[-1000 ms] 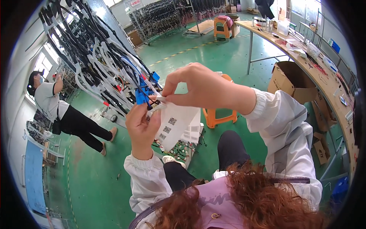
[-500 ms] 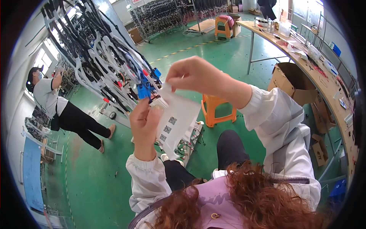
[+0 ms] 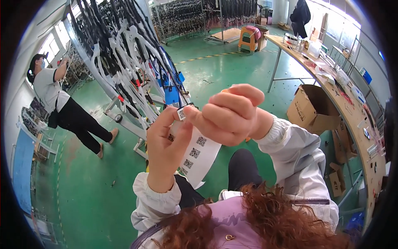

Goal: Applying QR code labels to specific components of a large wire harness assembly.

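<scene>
Both hands are raised together in front of the body, fingertips close to each other. The left hand [image 3: 163, 143] is closed in a pinch, thumb and forefinger on the left edge of a small white label with a black square code [image 3: 181, 114]. The right hand [image 3: 230, 114] has its fingers curled inward, the thumb and forefinger pressed at the label's right edge. The label sits between the two sets of fingertips, at the lower end of a thin black cable; whether it wraps around the cable cannot be told.

A white paper sheet with a row of black square codes [image 3: 205, 157] hangs below and behind the left hand; how it is held is hidden.

Just above the fingers: a blue plastic connector [image 3: 171, 95], at the lower part of a hanging bundle of black and white cables [image 3: 130, 54]. A metal frame with a dark wheel [image 3: 119, 118] stands beside the bundle. Right side: a long wooden worktable [image 3: 295, 50], an open brown cardboard box [image 3: 301, 107] near it. Far left: a co-worker in a white top [image 3: 46, 85], standing, arms raised.
</scene>
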The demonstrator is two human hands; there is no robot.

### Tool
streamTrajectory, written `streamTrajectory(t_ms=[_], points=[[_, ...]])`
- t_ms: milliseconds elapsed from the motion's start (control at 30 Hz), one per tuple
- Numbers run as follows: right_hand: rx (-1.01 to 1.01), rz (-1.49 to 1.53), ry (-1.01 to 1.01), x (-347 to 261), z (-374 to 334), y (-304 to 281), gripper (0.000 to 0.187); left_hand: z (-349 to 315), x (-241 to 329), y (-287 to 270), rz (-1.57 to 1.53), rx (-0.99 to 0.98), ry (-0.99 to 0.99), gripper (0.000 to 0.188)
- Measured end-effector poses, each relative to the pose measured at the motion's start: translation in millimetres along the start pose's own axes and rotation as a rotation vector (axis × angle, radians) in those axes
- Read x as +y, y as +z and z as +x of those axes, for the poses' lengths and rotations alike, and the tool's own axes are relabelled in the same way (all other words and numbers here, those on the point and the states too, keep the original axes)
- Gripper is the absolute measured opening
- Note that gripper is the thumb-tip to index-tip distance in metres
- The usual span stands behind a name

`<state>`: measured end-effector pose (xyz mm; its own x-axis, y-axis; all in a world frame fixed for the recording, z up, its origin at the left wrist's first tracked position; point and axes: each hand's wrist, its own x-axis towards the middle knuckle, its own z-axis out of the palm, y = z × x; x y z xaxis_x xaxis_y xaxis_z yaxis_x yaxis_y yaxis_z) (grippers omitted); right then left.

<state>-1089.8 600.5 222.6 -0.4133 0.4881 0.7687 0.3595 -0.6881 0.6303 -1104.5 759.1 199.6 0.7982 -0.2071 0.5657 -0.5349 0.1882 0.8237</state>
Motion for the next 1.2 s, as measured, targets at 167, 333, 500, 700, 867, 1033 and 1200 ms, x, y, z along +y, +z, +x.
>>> streamTrajectory(t_ms=[167,333,500,700,867,1033,1200], points=[[-0.043,-0.02,-0.017,-2,-2,-6,0.016,-2,2,-5,0.051,-0.021,-0.007,0.015],[-0.048,-0.001,-0.036,-2,-1,-7,0.014,-3,3,-6,0.037,-0.041,0.004,0.014],[-0.076,0.036,-0.057,2,1,-9,0.012,-2,5,-5,0.047,-0.044,-0.001,0.013],[-0.113,0.077,-0.101,7,4,-11,0.01,-1,6,-4,0.047,-0.044,0.041,0.012],[-0.173,0.094,-0.142,11,6,-14,0.019,1,6,-3,0.072,-0.062,0.075,0.011],[-0.18,0.102,-0.145,12,8,-14,0.019,1,7,-3,0.021,-0.063,0.053,0.012],[-0.198,0.133,-0.132,12,10,-14,0.019,1,6,-4,0.048,-0.071,0.073,0.013]])
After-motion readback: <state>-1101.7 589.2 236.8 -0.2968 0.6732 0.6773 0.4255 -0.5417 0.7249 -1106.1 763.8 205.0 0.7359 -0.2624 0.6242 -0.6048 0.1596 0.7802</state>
